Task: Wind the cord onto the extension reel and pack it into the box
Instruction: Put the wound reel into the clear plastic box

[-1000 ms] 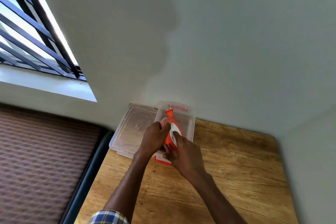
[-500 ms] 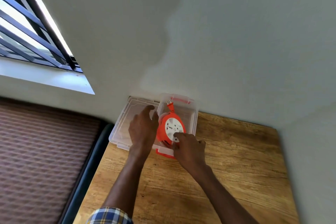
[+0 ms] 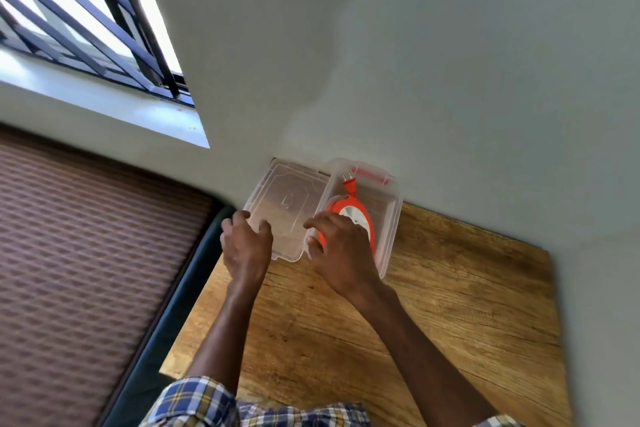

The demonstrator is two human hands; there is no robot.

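The orange extension reel [image 3: 354, 215] with a white socket face lies inside the clear plastic box [image 3: 394, 218] at the table's far edge, its orange plug [image 3: 349, 184] pointing to the wall. The clear lid [image 3: 287, 199] lies flat to the left of the box. My left hand [image 3: 246, 248] grips the lid's near left corner, thumb on top. My right hand [image 3: 341, 251] reaches over the reel's near left part, with thumb and curled fingers closing on the lid's near right edge. It hides part of the reel.
The box has a red latch [image 3: 371, 173] at its far end against the grey wall. The wooden table [image 3: 450, 305] stretches toward me and to the right. A dark-edged brown mattress [image 3: 86, 270] lies left of the table, under a barred window [image 3: 69, 28].
The reel was laid flat into the box and both hands let go of it. My left hand moved left to the lid's corner; my right hand shifted left to the lid's edge.
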